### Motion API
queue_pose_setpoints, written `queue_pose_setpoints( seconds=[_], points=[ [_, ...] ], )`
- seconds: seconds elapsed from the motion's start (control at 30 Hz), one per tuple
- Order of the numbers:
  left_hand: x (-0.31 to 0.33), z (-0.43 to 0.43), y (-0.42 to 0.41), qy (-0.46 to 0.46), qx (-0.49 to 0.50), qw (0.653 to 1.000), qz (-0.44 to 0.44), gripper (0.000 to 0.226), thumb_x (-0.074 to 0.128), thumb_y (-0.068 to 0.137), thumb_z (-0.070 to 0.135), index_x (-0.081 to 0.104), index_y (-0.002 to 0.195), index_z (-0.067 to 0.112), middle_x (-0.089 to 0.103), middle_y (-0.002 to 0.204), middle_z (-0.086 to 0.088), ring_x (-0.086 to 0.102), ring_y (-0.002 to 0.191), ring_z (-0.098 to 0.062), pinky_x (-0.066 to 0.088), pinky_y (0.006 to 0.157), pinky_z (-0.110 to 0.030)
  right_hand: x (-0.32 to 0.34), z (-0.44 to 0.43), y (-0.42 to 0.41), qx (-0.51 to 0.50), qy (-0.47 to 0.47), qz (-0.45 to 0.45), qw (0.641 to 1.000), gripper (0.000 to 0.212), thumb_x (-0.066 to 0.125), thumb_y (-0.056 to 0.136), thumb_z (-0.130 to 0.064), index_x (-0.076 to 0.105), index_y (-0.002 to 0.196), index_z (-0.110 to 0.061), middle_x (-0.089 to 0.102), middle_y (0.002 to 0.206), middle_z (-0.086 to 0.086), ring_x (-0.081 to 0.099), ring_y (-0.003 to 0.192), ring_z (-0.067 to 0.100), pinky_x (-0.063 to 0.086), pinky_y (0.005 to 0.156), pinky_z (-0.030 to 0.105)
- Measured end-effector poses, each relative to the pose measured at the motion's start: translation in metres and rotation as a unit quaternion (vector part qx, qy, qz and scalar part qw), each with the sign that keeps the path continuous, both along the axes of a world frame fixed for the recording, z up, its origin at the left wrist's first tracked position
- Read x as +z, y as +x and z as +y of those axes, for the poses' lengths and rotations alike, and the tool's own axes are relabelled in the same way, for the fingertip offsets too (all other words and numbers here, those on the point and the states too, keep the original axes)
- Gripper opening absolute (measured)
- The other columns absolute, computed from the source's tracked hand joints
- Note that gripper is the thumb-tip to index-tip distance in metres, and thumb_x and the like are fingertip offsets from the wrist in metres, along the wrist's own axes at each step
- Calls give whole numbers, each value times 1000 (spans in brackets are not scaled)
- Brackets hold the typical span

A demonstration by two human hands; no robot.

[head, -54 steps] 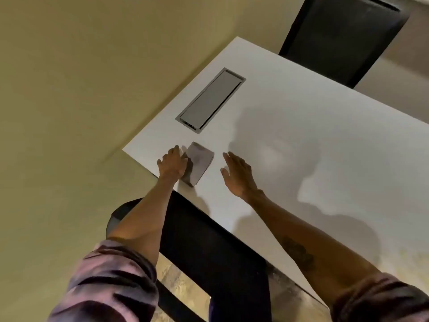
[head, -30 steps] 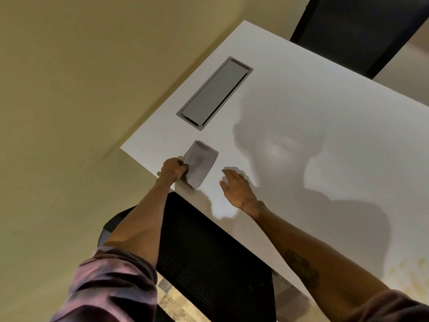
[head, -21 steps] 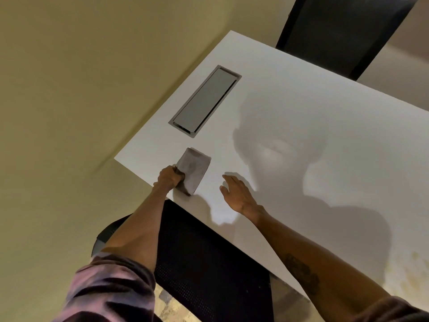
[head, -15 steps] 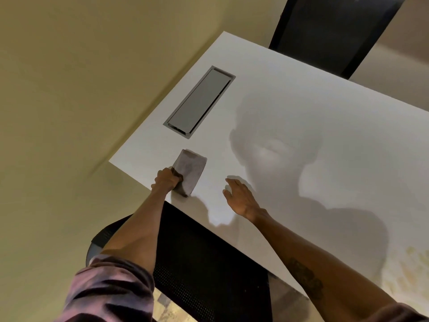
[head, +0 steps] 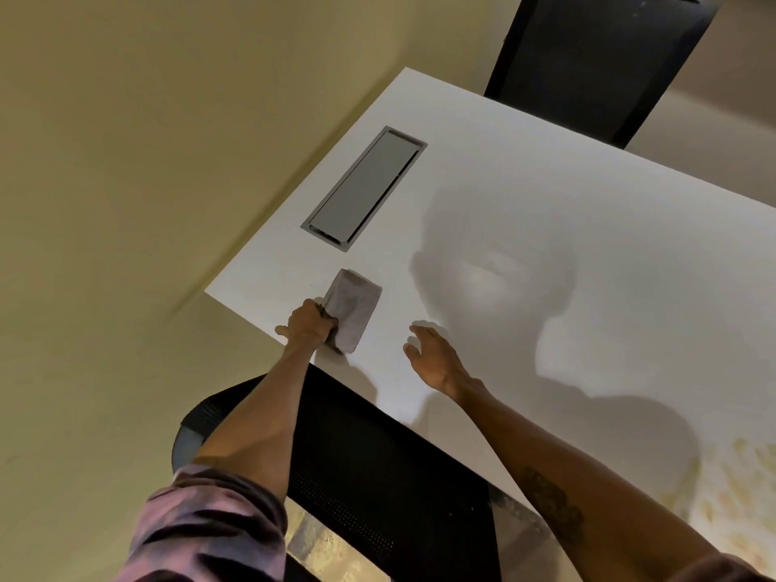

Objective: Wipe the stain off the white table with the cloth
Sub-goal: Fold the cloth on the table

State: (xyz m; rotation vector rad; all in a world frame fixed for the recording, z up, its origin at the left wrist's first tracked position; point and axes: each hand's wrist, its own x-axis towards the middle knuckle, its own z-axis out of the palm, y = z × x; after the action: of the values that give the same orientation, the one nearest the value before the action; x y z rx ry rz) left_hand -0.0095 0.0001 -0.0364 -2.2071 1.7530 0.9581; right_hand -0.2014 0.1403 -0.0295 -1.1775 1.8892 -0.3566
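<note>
Fingers point(head: 313, 319) of the left hand point(head: 305, 325) are curled tight round the near left edge of the cloth point(head: 352, 315), thumb sticking out to the left over the table edge. The cloth is a folded grey rectangle, lying on the white table point(head: 546, 228) close to its near left corner. Its long axis runs from near-right to far-left, roughly parallel w/ the grey hatch point(head: 364, 187) set into the tabletop further back; the far short end points toward that hatch, w/ a strip of bare table between them. Near short end sits just by the table edge, casting a small shadow below it.

Right hand point(head: 432, 357) is apart from the cloth, to its right, palm down, fingers spread and loose, holding nothing. Can't tell if it touches the surface or hangs just above; its shadow falls close under it. Both forearms are bare, sleeves point(head: 210, 527) pushed up, a tattoo on the right forearm.

A big shadow of the person's head and shoulders covers the middle of the table. At the near right of the tabletop there's a yellowish smeared patch point(head: 739, 476), well apart from the cloth. A black chair point(head: 378, 476) sits tucked under the near edge between the arms; another black chair point(head: 596, 56) stands at the far side.
</note>
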Motion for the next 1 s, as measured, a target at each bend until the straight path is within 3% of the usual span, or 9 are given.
queue_pose_setpoints(
  seconds=[0.2,0.37,0.43,0.47,0.53,0.7,0.8,0.87,1.0],
  points=[
    [25,13,-13,-89,-73,993,-12,39,75,87,31,65,122,16,70,115,-6,64,110,-29,33,95,-41,18,9,1,-48,13,-33,998,45,48,100,-29,45,142,-14,46,149,5,48,133,23,35,111,30],
    [54,36,-47,-194,-189,961,-52,17,70,86,24,73,100,17,65,103,-8,62,97,-30,26,78,-37,38,25,-7,-81,-8,-35,996,37,49,99,-27,56,132,-10,53,142,7,51,130,25,36,111,34],
    [62,50,-66,-215,-251,940,-82,15,72,85,27,72,97,18,63,103,-6,61,93,-27,23,76,-36,45,33,-14,-111,-20,-38,993,21,50,98,-23,65,101,-8,64,114,11,59,109,25,42,95,31],
    [65,58,-76,-225,-279,929,-90,16,72,86,28,72,99,19,63,103,-5,60,92,-27,23,76,-35,49,39,-18,-131,-27,-44,990,21,49,97,-21,58,81,-10,61,95,9,57,95,25,41,83,30],
    [68,76,-98,-249,-323,910,-77,19,71,88,33,73,103,20,62,103,-3,59,92,-26,24,78,-36,57,52,-30,-193,-41,-89,976,29,48,94,-17,45,66,-14,54,78,6,51,80,25,37,72,32],
    [71,136,-161,-301,-402,864,-37,18,61,97,36,68,106,22,60,104,1,57,93,-24,31,83,-37,68,93,-73,-429,-38,-309,848,19,54,97,-26,61,92,-9,62,94,13,63,80,24,54,76,32],
    [78,181,-199,-331,-453,828,-9,10,70,86,18,70,96,20,62,92,0,60,82,-25,36,77,-38,65,124,-103,-497,-35,-341,797,45,54,96,-44,61,114,-3,67,110,18,67,104,33,56,92,41],
    [82,214,-221,-354,-487,798,9,20,83,69,10,71,83,20,61,76,1,60,66,-23,42,68,-37,63,145,-124,-540,-53,-349,764,57,58,92,-50,59,123,-2,66,119,23,65,111,37,54,98,45],
    [79,277,-265,-392,-535,746,60,27,90,64,14,74,84,22,62,70,3,61,61,-20,48,64,-37,61,194,-165,-632,-75,-259,726,61,67,85,-50,60,119,0,68,113,16,68,98,29,56,92,41]
  ],
)
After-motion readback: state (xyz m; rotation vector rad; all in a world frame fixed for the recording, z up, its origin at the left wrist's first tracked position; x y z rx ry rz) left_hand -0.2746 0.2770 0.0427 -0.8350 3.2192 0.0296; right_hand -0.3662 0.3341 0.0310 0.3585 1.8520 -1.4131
